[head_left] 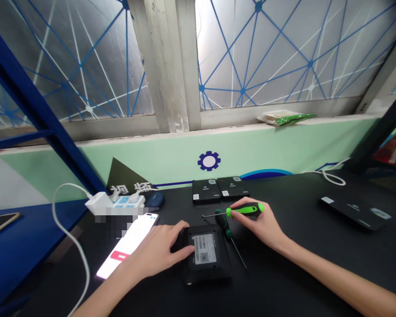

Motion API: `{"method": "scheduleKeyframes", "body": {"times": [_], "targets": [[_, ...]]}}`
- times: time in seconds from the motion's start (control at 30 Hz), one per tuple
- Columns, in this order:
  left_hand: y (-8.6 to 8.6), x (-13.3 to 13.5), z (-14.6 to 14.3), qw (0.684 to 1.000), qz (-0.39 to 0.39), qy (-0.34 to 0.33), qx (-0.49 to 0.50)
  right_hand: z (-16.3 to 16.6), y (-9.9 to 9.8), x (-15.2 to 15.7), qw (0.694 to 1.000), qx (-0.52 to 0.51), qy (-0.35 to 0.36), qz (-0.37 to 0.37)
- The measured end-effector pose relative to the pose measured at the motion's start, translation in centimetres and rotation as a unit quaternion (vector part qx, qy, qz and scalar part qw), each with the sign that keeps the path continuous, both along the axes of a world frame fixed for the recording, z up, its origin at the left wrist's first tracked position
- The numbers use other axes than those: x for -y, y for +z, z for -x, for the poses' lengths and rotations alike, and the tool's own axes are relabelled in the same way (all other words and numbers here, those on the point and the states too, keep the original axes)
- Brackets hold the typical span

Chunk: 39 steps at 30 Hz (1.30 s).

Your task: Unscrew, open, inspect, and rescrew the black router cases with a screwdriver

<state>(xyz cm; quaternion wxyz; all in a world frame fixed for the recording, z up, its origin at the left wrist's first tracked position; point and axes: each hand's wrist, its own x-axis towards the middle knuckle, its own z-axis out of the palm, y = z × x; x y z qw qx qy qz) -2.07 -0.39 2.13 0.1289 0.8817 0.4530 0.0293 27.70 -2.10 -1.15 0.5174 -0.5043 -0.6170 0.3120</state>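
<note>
A flat black box-shaped device (205,269) lies label up on the black table. A white-grey label (205,248) with a printed code covers its middle. My left hand (166,246) grips the device's left side, thumb on its top and forefinger by the far left corner. In my right hand (262,222) is a bright green and black screwdriver (251,210), held nearly level above the table. Its shaft points left, with a small dark bit at the tip that I cannot make out. A dark green screwdriver (229,232) rests beside the device's right edge.
Two black boxes (206,192) stand side by side near the wall, and another black box (354,213) lies at right. On the left are a lit phone (128,242), a power strip (128,201) with a white charger (99,203) and cable (81,251), and a dark blue round-edged object (155,199).
</note>
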Motion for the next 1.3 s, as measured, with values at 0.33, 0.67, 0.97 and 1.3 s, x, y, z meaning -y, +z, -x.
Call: {"method": "scheduleKeyframes", "body": {"times": [0.33,0.67,0.97,1.3], "targets": [[-0.26,-0.05,0.1,1.0,-0.01,-0.001,-0.003,-0.44,-0.04,-0.09,1.0,-0.006,-0.018,-0.02],[-0.28,0.03,0.07,1.0,-0.001,0.0,0.022,-0.58,-0.14,-0.53,0.999,-0.034,-0.02,-0.011],[-0.5,-0.13,0.22,0.998,0.018,0.023,0.056,-0.67,0.45,-0.74,0.992,-0.12,-0.025,0.016],[-0.83,-0.28,-0.06,0.997,-0.018,0.05,0.052,-0.71,0.34,-0.85,0.97,-0.231,0.029,0.073]]}}
